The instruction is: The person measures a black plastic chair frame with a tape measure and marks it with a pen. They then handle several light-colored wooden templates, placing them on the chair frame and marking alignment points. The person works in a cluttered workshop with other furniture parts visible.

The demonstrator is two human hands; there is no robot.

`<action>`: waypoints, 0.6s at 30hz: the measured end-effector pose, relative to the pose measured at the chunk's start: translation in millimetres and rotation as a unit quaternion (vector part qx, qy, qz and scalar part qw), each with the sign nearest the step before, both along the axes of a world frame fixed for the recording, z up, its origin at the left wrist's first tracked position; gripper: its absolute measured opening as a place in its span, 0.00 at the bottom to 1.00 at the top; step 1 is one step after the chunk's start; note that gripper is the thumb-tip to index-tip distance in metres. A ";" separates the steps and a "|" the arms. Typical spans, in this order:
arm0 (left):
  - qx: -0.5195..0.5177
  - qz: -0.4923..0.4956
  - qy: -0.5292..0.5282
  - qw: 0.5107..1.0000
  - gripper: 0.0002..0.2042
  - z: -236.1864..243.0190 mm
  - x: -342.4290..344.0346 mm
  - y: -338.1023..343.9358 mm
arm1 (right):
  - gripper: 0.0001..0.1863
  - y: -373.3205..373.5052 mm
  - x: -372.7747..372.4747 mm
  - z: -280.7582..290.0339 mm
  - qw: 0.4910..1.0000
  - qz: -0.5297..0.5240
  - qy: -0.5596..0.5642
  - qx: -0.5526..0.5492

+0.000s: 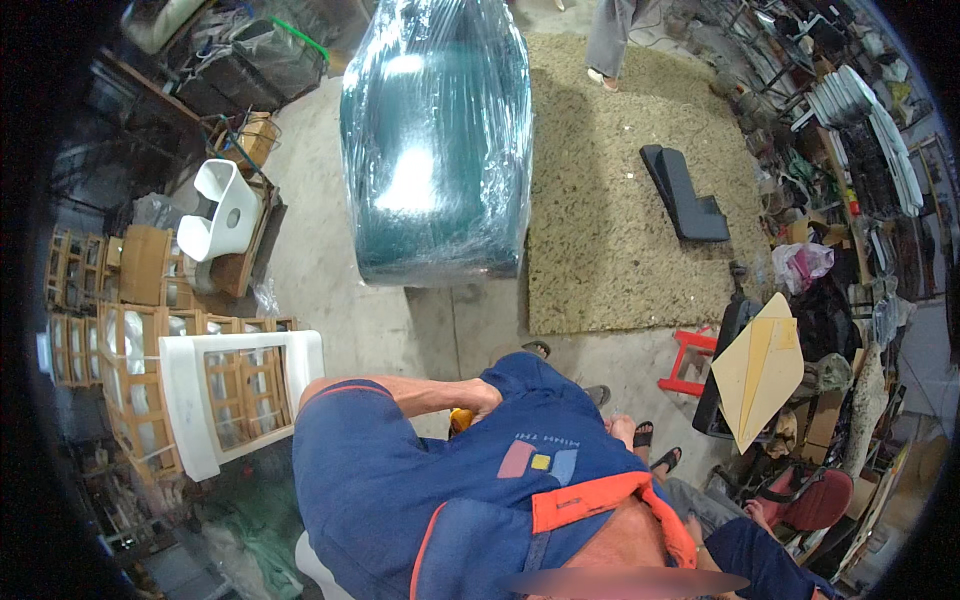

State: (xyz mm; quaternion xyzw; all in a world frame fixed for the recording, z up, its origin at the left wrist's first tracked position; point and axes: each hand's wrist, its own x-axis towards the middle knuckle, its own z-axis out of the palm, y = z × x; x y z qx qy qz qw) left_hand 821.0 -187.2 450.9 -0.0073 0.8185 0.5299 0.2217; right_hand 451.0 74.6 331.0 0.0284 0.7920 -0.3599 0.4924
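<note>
My left hand [486, 399] rests against the dark blue cloth over my lap, its forearm bent in from the left. Its fingers are hidden at the cloth. Just beside that wrist, a small yellow-orange thing [461, 420] shows partly, and its kind cannot be made out. On the other side of my body, my right hand [622, 430] shows small past the edge of my navy shirt [590, 440]. Its fingers are too small to read. Ahead of me stands a large dark green rounded piece [435, 190], wrapped in shiny clear plastic film.
A mottled carpet [580, 270] bears black L-shaped pieces [685, 195]. Left are a white frame [190, 410], wooden crates [130, 370] and a white chair shell [222, 212]. Right are a red stool [690, 362], beige boards [758, 372] and another person's sandaled feet [668, 460]. Someone stands farther off [612, 45].
</note>
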 end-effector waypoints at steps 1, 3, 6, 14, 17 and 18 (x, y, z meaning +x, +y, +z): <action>0.007 -0.018 -0.031 0.999 0.23 0.4 -2.0 -0.8 | 0.08 0.8 0.2 1.7 1.000 -0.002 0.000 -0.004; 0.018 -0.031 -0.048 0.998 0.21 4.0 -4.1 -0.9 | 0.08 3.0 -1.2 4.5 1.000 -0.003 -0.004 -0.011; 0.018 -0.037 -0.076 0.996 0.19 7.5 -7.7 0.8 | 0.07 7.7 -5.8 2.4 1.000 0.018 -0.009 -0.019; 0.001 -0.087 -0.056 0.995 0.17 -20.4 1.9 -2.3 | 0.05 20.7 -3.3 -32.5 0.997 -0.057 -0.043 0.006; -0.009 -0.049 -0.013 0.999 0.16 -21.0 7.3 -1.4 | 0.06 26.2 -1.5 -26.6 0.997 -0.071 -0.035 -0.011; -0.031 -0.043 -0.011 0.999 0.16 -19.2 6.9 0.3 | 0.06 29.4 -0.5 -21.2 0.998 -0.055 -0.022 -0.016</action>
